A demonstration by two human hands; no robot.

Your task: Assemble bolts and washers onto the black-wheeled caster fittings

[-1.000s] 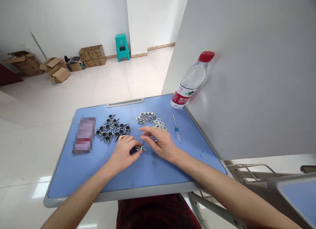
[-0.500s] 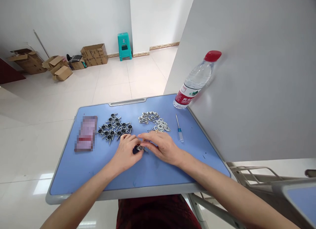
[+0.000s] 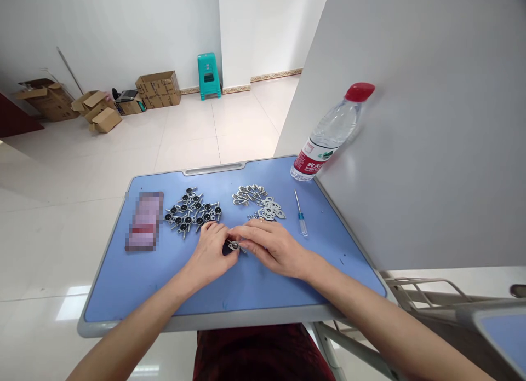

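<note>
My left hand (image 3: 213, 250) is closed around a small metal fitting (image 3: 234, 246) with a round middle, held low over the blue tabletop. Thumb and fingers of my right hand (image 3: 273, 247) come together at the fitting's upper right side; anything pinched between them is too small to make out. Past my left hand lies a cluster of similar fittings with black round centres (image 3: 197, 206). Beyond my right hand are flat metal plates (image 3: 270, 207), rounded shiny metal pieces (image 3: 249, 194) and tiny screws (image 3: 251, 216), partly hidden by the fingers.
A screwdriver (image 3: 301, 219) with a clear blue handle lies on the right of the table (image 3: 135, 293). Behind it a red-capped water bottle (image 3: 318, 151) stands by a grey panel (image 3: 431, 151). A blurred flat purple object (image 3: 144, 221) lies at the left.
My right fingertips have shifted slightly and closed in on the fitting, which shows a little more of its round face. My left hand keeps its hold.
</note>
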